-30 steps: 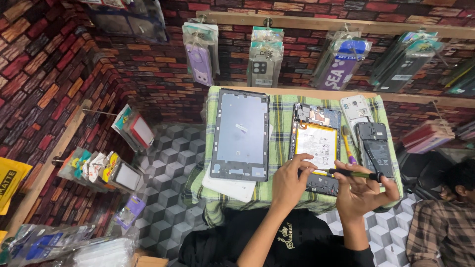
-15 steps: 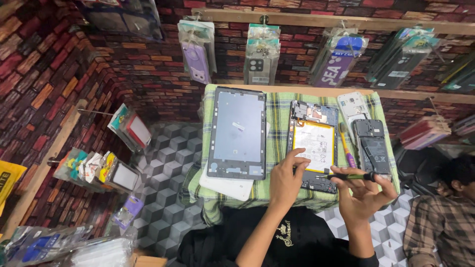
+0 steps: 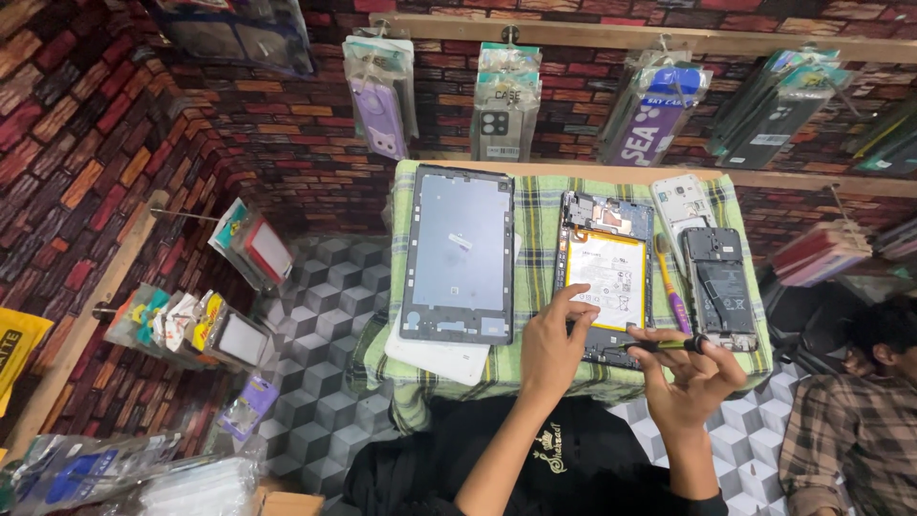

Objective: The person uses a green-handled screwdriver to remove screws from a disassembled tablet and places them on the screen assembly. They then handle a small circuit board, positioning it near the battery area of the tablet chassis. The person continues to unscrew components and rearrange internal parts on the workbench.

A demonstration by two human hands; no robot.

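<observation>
We are working at the table, draped in green checked cloth, in the frame's centre. The opened tablet is lying right of centre; our left hand is pressing fingertips on its lower edge, steadying it. Our right hand is pinching a screwdriver; keeping its tip square should prevent slipping.

A woven checked cloth lies matt under the smooth, glossy tablet frame.
</observation>
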